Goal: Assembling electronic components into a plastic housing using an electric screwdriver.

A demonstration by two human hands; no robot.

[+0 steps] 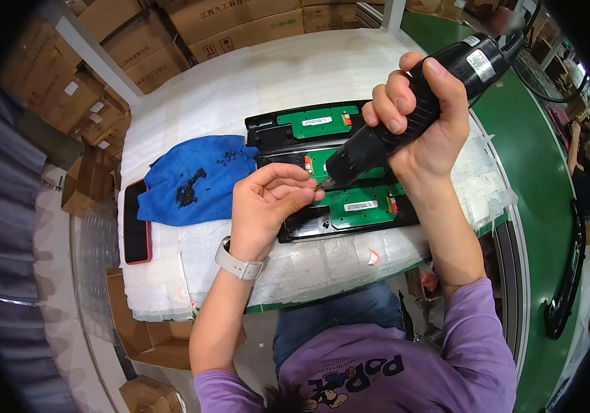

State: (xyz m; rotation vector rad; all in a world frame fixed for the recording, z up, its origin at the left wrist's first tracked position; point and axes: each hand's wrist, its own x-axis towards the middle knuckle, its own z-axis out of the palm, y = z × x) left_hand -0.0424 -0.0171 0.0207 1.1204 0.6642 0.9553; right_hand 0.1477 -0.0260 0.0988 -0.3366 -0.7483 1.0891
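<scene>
My right hand (422, 113) is wrapped round a black electric screwdriver (377, 138), tilted so its bit points down and to the left. At the bit, the thumb and fingertips of my left hand (267, 199) are pinched together; whatever is between them is too small to make out. Below the hands lie three long black plastic housings, each with a green circuit board: a far board (329, 122), a middle one partly covered by the screwdriver and my left hand, and a near board (360, 206). Small black screws (188, 189) are heaped on a blue cloth (164, 165) left of the housings.
A phone in a red case (137, 220) lies beside the cloth on the table's white padded cover (192, 268). A small red-and-white scrap (373, 257) is near the front edge. Cardboard boxes (240, 27) stand behind the table. A cable (536, 82) runs from the screwdriver's rear.
</scene>
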